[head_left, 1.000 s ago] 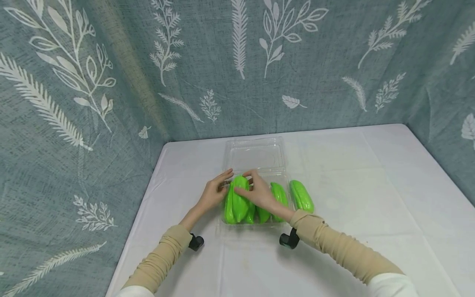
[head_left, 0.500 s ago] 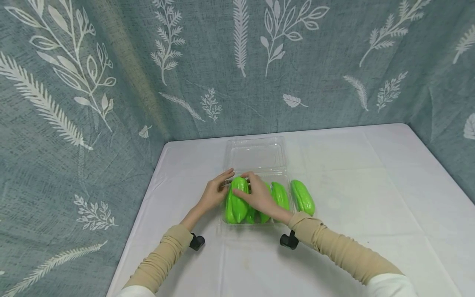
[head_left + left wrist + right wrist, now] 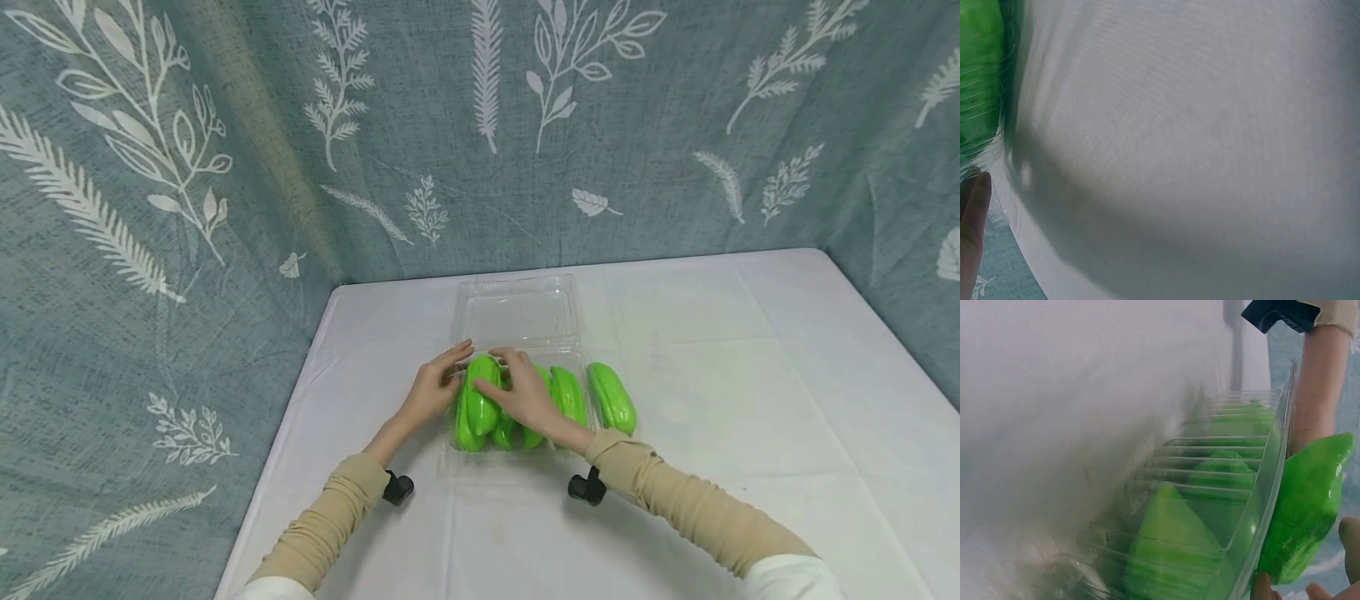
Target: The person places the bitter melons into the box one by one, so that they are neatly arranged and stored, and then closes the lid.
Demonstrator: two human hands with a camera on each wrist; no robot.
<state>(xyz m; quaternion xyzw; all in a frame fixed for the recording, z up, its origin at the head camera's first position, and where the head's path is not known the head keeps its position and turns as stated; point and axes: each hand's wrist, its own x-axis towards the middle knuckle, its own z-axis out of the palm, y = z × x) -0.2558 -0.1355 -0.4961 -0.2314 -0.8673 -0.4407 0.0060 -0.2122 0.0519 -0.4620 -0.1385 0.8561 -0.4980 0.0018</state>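
A glossy green pepper-shaped piece [image 3: 482,412], long and pointed, is gripped by my right hand [image 3: 527,393] over the left end of a clear plastic clamshell box [image 3: 567,357]. In the right wrist view, this green piece [image 3: 1307,509] stands above the box's rim, with fingers at its lower end. Inside the box lie several similar green pieces, among them one at the right [image 3: 567,393]. My left hand [image 3: 431,387] is at the box's left side, its fingers extended; in the left wrist view a fingertip [image 3: 982,181] is by the clear wall.
Another green piece [image 3: 611,398] lies on the white tablecloth [image 3: 720,392], just right of the box. The box's clear lid [image 3: 517,310] lies folded open toward the back. A patterned teal curtain [image 3: 450,142] hangs behind and along the left.
The gripped green piece has shifted slightly, its near tip now higher in the head view. My right hand still holds it, and my left hand has hardly moved.
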